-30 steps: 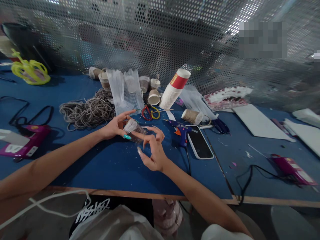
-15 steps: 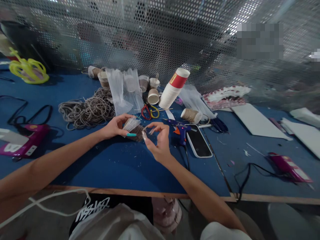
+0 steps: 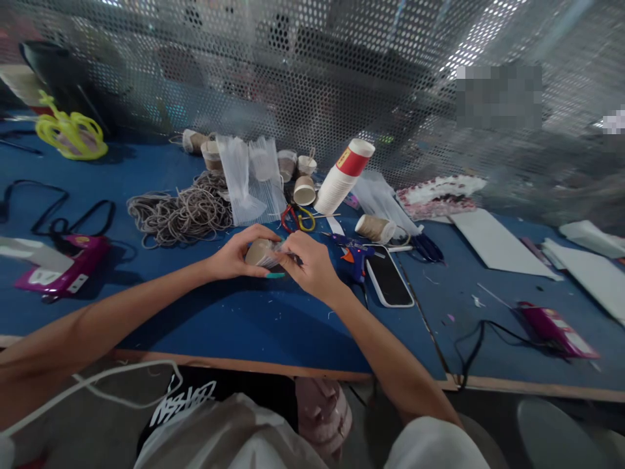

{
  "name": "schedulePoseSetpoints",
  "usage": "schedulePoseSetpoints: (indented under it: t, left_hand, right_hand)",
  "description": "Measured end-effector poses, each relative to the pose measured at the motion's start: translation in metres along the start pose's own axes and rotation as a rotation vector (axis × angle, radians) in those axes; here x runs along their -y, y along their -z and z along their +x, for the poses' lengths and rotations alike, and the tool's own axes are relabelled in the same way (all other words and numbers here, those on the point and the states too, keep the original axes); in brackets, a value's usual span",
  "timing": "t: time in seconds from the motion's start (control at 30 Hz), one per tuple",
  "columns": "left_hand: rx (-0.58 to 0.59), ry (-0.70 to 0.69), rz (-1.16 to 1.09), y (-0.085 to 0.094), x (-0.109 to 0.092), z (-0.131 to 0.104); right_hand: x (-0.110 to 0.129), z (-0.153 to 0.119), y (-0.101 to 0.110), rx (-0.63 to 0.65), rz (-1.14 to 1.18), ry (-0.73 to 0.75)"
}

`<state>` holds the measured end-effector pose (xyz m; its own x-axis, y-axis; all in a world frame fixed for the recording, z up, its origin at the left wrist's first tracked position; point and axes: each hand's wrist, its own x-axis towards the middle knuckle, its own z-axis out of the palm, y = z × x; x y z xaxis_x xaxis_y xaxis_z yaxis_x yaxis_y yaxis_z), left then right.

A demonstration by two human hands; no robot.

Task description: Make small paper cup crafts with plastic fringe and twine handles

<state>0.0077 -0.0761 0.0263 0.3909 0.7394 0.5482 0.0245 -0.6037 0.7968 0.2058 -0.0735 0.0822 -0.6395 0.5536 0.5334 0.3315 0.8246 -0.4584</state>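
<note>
My left hand [image 3: 233, 255] is wrapped round a small cup [image 3: 256, 252] covered in brown cord, holding it tilted just above the table. A strip of sheer white ribbon [image 3: 271, 258] lies along the cup's side. On the right of the cup, the bent fingers of my right hand [image 3: 312, 266] pinch the ribbon against it; their tips are partly hidden. Close by on the right are a blue glue gun [image 3: 357, 255] and a phone [image 3: 391, 281]. Red and yellow-handled scissors [image 3: 305, 220] lie just beyond my hands.
A heap of grey-brown cord [image 3: 178, 216] and pleated white ribbon [image 3: 244, 192] lie behind. Several cord-wrapped cups [image 3: 305, 190] and a leaning stack of paper cups [image 3: 338, 184] stand by the perforated metal screen [image 3: 312, 85]. Purple boxes sit left and right.
The cup has turned in my left hand, so its round end now faces left. My right hand has moved from beside the cup onto it and closed on the ribbon. The view shifted slightly.
</note>
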Motion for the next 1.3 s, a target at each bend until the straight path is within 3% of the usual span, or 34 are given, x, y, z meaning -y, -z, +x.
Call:
schedulePoseSetpoints:
  t: [0.2, 0.5, 0.77, 1.07, 1.3]
  left_hand:
    - [0.038, -0.021, -0.015, -0.002, -0.001, -0.001]
    - [0.037, 0.236, -0.178, -0.008, -0.008, -0.008]
    - [0.056, 0.182, -0.168, -0.007, -0.009, -0.009]
    - [0.186, 0.198, -0.124, -0.001, -0.011, -0.008]
    - [0.147, 0.189, -0.279, -0.006, -0.011, -0.007]
  right_hand:
    - [-0.007, -0.001, 0.004, -0.019, 0.010, 0.053]
    - [-0.010, -0.003, -0.001, -0.088, 0.033, 0.013]
    - [-0.011, -0.007, -0.009, -0.145, 0.114, 0.004]
    - [-0.018, -0.013, -0.021, -0.181, 0.179, -0.036]
    - [-0.017, -0.015, -0.028, -0.201, 0.210, -0.023]
